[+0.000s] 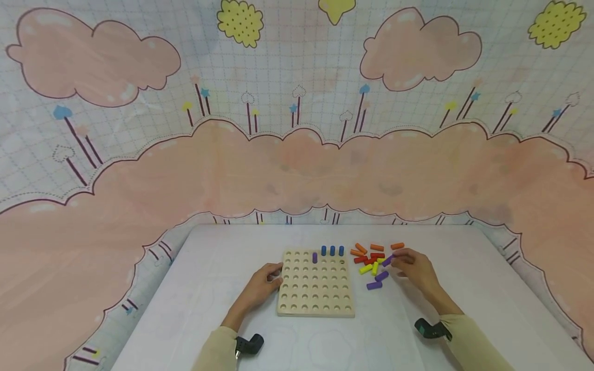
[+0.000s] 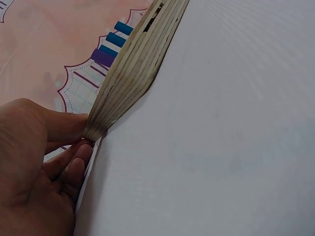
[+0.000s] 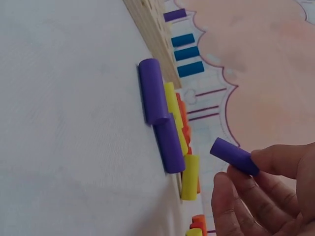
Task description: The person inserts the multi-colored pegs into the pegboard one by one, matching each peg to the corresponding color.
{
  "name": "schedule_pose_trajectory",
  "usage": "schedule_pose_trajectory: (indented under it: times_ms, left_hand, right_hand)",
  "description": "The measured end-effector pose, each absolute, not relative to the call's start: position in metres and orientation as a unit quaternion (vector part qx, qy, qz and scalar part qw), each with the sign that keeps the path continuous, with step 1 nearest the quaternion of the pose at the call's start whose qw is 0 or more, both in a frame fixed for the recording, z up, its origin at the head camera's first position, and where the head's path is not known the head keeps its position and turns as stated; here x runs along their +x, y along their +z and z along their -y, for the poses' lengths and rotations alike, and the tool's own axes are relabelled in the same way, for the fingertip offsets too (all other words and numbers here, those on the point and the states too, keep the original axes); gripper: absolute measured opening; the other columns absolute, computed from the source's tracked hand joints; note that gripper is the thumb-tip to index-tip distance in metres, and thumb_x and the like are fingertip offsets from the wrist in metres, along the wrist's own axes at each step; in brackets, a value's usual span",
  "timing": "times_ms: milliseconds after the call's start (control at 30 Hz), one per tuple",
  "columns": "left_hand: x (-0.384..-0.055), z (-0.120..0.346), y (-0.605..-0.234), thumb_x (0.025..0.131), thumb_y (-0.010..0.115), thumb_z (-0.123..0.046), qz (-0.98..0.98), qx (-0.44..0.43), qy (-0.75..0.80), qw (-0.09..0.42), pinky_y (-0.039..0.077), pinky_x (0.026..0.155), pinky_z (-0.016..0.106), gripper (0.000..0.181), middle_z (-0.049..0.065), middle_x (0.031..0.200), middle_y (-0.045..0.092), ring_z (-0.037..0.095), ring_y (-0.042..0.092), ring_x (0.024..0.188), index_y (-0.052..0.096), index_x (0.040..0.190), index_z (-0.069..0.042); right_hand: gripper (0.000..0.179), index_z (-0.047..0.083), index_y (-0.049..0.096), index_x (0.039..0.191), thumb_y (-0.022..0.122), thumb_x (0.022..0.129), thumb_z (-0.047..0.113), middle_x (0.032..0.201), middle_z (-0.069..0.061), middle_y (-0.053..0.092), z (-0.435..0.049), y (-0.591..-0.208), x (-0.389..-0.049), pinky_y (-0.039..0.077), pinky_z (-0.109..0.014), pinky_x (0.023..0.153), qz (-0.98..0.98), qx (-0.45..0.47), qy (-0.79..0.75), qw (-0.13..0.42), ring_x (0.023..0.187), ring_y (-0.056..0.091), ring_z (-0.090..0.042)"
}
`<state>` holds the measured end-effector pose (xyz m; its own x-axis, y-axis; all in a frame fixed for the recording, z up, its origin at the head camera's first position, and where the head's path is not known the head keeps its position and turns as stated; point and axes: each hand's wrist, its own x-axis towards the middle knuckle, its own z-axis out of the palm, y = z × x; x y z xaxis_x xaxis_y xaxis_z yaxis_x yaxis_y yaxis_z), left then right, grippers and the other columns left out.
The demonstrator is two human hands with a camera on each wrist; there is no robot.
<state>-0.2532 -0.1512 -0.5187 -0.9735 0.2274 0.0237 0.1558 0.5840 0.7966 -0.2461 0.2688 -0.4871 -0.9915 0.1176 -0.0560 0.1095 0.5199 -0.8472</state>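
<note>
A square wooden pegboard with rows of round holes lies flat. Along its far row stand three blue pegs, with one purple peg upright just left and nearer. My left hand holds the board's left edge, thumb and fingertips meeting at it in the left wrist view. Thumb and fingers of my right hand pinch another purple peg by one end, raised and tilted right of the board. Below it lie two loose purple pegs, overlapping in the right wrist view.
Right of the board, several orange pegs, red pegs and yellow pegs lie scattered close together on the white table. Behind the table hangs a patterned cloth.
</note>
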Motion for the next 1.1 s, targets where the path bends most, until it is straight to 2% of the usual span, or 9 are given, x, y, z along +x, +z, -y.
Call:
schedule_pose_trajectory:
  times_ms: [200, 400, 633, 967, 1100]
  left_hand:
    - [-0.252, 0.151, -0.518, 0.095, 0.062, -0.013, -0.892, 0.112, 0.437, 0.038, 0.048, 0.093, 0.041, 0.044, 0.009, 0.124, 0.062, 0.02, 0.057, 0.107, 0.056, 0.138, -0.006]
    - [-0.252, 0.152, -0.518, 0.095, 0.062, -0.013, -0.89, 0.112, 0.439, 0.042, 0.048, 0.094, 0.042, 0.044, 0.009, 0.126, 0.062, 0.022, 0.056, 0.108, 0.055, 0.138, -0.006]
    - [-0.252, 0.151, -0.518, 0.096, 0.062, -0.014, -0.891, 0.108, 0.439, 0.046, 0.048, 0.095, 0.043, 0.044, 0.009, 0.127, 0.061, 0.023, 0.057, 0.11, 0.055, 0.138, -0.007]
    - [-0.253, 0.153, -0.519, 0.096, 0.062, -0.015, -0.892, 0.106, 0.437, 0.045, 0.048, 0.096, 0.045, 0.044, 0.01, 0.128, 0.061, 0.024, 0.057, 0.112, 0.055, 0.139, -0.008]
    - [-0.255, 0.152, -0.521, 0.096, 0.061, -0.014, -0.892, 0.105, 0.438, 0.046, 0.048, 0.096, 0.044, 0.044, 0.009, 0.127, 0.061, 0.023, 0.057, 0.111, 0.055, 0.139, -0.008]
  right_hand:
    - [0.036, -0.001, 0.058, 0.128, 0.061, 0.098, 0.019, 0.122, -0.024, 0.065, -0.261, -0.479, -0.245, 0.06, -0.028, 0.078, 0.857, -0.043, 0.514, 0.016, 0.103, 0.067, -0.032]
    - [0.035, -0.001, 0.06, 0.125, 0.065, 0.095, 0.017, 0.121, -0.023, 0.065, -0.25, -0.476, -0.247, 0.059, -0.024, 0.077, 0.854, -0.039, 0.518, 0.019, 0.098, 0.068, -0.024]
    - [0.032, 0.003, 0.064, 0.123, 0.065, 0.095, 0.019, 0.12, -0.018, 0.066, -0.233, -0.475, -0.25, 0.059, -0.028, 0.082, 0.855, -0.04, 0.517, 0.014, 0.101, 0.066, -0.024]
    - [0.029, 0.008, 0.066, 0.117, 0.069, 0.092, 0.023, 0.117, -0.016, 0.067, -0.204, -0.47, -0.26, 0.059, -0.033, 0.081, 0.841, -0.034, 0.54, 0.005, 0.099, 0.066, -0.024]
    - [0.028, 0.008, 0.067, 0.116, 0.07, 0.091, 0.02, 0.116, -0.014, 0.068, -0.192, -0.468, -0.264, 0.059, -0.031, 0.08, 0.842, -0.037, 0.539, 0.01, 0.097, 0.067, -0.022]
